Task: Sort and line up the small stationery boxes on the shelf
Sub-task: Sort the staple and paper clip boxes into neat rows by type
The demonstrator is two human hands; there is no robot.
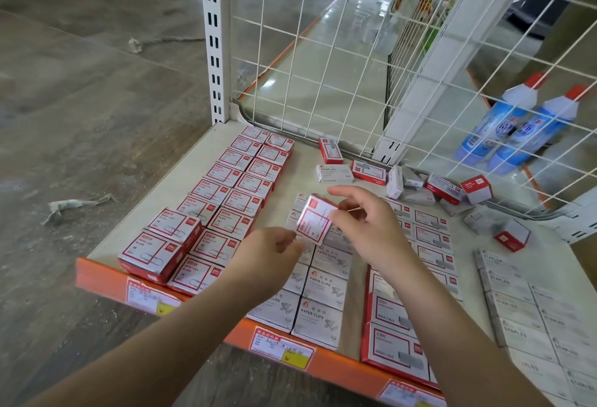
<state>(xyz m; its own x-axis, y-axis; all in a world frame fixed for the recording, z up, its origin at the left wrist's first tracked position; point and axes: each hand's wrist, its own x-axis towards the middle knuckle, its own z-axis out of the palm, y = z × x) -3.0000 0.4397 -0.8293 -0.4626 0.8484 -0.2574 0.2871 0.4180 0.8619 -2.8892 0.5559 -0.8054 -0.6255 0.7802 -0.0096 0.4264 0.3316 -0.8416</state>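
Nearest me I see the orange shelf edge (106,280) with price labels (281,347) stuck along it. Just behind it the boxes lie in rows: red-framed clip boxes (223,199) in two lines on the left, white paper clip boxes (319,321) in the middle, red staple boxes (392,338) right of those, and white staple boxes (529,316) at the far right.

Above the middle rows, my right hand (371,228) pinches one red-and-white box (315,222) between thumb and fingertips, tilted and lifted off the shelf. My left hand (271,256) sits just below its lower corner, fingers curled; I cannot tell whether they touch it.

Farther back, loose boxes (420,180) lie scattered, some on their sides, near the white wire grid (323,51). Beyond the grid on the right, two blue bottles (513,128) with red caps stand side by side.
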